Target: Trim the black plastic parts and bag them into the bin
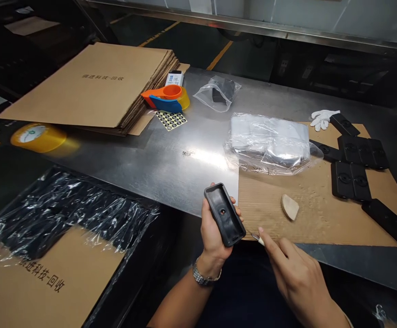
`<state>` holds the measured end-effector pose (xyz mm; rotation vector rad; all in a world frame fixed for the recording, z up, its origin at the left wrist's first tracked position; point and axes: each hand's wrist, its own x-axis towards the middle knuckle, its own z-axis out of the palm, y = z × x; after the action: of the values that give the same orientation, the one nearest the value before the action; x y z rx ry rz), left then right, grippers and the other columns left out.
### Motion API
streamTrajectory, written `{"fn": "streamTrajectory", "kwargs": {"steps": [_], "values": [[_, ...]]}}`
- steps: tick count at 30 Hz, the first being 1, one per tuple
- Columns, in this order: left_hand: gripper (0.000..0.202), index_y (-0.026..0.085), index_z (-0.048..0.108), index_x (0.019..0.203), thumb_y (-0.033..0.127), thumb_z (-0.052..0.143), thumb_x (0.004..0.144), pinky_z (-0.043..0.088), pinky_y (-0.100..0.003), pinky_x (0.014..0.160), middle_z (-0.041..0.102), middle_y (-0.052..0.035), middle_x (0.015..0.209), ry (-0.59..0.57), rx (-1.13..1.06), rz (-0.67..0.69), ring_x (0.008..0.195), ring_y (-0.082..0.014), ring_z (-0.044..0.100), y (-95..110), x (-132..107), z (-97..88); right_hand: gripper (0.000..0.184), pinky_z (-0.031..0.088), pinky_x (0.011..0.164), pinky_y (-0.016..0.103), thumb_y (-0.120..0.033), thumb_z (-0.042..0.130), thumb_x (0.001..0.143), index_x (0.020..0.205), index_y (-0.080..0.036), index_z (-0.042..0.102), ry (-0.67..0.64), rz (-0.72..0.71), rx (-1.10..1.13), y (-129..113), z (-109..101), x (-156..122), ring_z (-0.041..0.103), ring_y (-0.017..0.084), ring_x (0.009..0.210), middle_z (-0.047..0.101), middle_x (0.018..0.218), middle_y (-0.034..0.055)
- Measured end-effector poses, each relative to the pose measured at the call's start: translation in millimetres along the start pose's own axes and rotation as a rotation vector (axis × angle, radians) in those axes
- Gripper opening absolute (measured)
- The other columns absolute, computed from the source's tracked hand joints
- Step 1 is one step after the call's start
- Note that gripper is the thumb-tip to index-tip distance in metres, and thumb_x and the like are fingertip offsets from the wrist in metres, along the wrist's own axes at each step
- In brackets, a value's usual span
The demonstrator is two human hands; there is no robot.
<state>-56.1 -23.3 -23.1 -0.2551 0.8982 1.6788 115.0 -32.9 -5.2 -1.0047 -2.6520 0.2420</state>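
One black oblong tray, hollow, small hole at centre.

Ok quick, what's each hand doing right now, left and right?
Left hand: closed around a black plastic part.
Right hand: fingers closed on a small pointed tool, its tip by the part's lower edge.

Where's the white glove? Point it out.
In the head view the glove lies at the far right of the table, at the far edge of the cardboard sheet, just left of the black parts.
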Motion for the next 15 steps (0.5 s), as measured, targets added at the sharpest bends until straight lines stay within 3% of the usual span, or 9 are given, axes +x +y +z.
{"fn": "streamTrajectory", "kwargs": {"steps": [6,15], "values": [[0.044,0.035,0.040,0.128,0.050,0.032,0.088,0.048,-0.024,0.048,0.057,0.0001,0.076,-0.131,0.023,0.005,0.054,-0.0125,0.057,0.5,-2.4,0.4,0.034,0.033,0.048,0.024,-0.023,0.036,0.094,0.119,-0.012,0.057,0.006,-0.057,-0.097,-4.9,-7.8,1.8,0.046,0.010,0.051,0.048,0.061,0.0006],[0.047,0.037,0.035,0.131,0.052,0.034,0.087,0.048,-0.024,0.049,0.057,-0.0001,0.078,-0.175,0.068,0.033,0.056,-0.0124,0.056,1.1,-3.8,-1.5,0.034,0.029,0.050,0.025,-0.023,0.034,0.095,0.116,-0.014,0.059,0.000,-0.058,-0.186,-6.4,-10.0,0.5,0.043,0.010,0.050,0.047,0.059,-0.0003]]}}
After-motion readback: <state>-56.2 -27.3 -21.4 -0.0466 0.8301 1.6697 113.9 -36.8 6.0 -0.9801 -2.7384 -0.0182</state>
